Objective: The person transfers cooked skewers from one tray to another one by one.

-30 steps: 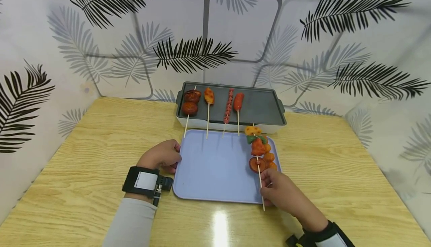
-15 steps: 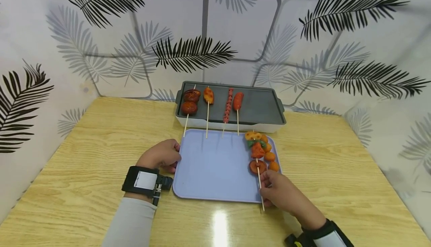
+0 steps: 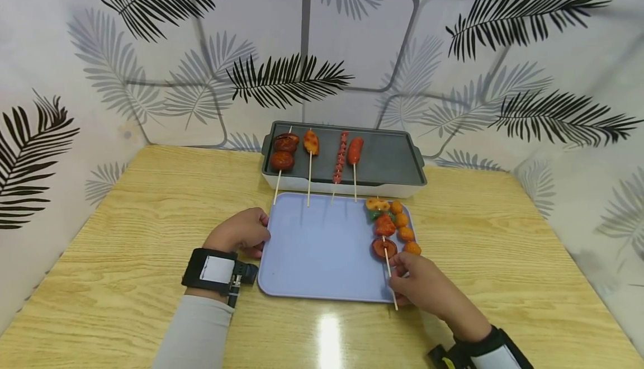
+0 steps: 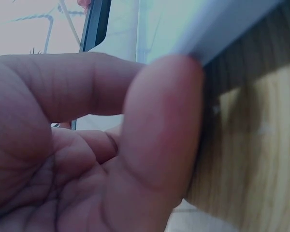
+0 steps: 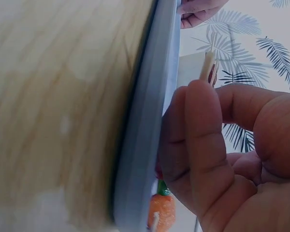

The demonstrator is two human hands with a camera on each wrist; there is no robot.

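My left hand (image 3: 245, 233) grips the left rim of a light blue tray (image 3: 322, 246); thumb and forefinger meet at that edge in the left wrist view. With my right hand (image 3: 420, 279) I pinch the bare stick of a mixed skewer (image 3: 384, 225) near its lower end. It bears a yellow piece, a green piece, an orange-red chunk and a round brown slice, and lies over the tray's right side. Right beside it is a row of orange balls (image 3: 406, 234) along the tray's right rim; whether they have a stick is hidden.
Behind the tray stands a dark grill plate (image 3: 387, 162) on a white base. On it lie a skewer of brown rounds (image 3: 283, 160), a yellow-orange piece on a stick (image 3: 311, 142), a scored pink sausage skewer (image 3: 340, 156) and a red sausage (image 3: 355, 150), their sticks jutting over the tray.
The mixed skewer has come down towards the tray, its top end shifting nearer me. The orange balls beside it show more fully and sit slightly farther right. My left hand stays put.
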